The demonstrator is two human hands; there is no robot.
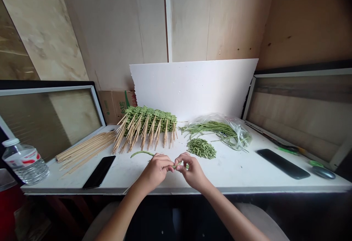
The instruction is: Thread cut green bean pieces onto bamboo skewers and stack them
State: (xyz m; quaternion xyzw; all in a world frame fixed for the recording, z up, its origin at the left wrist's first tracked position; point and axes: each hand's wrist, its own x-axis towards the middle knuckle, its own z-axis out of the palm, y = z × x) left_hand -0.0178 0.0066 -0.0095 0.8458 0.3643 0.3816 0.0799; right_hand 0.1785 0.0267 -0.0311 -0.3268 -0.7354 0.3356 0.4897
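Note:
My left hand is closed on a long green bean, whose curved end sticks out to the left behind the knuckles. Facing it, my right hand pinches the bean near the same spot, fingertips almost touching those of the left. A bit of green also shows beside the right fingers. Just beyond that hand lies a heap of short cut bean pieces. Further back, whole long beans spill from a clear plastic bag. A thin pale stick shows beside my left forearm, mostly hidden.
Bean-loaded skewers are stacked at the back left, near bare bamboo sticks. A phone and a water bottle stand left on the white table. Right are a dark flat device and a mouse.

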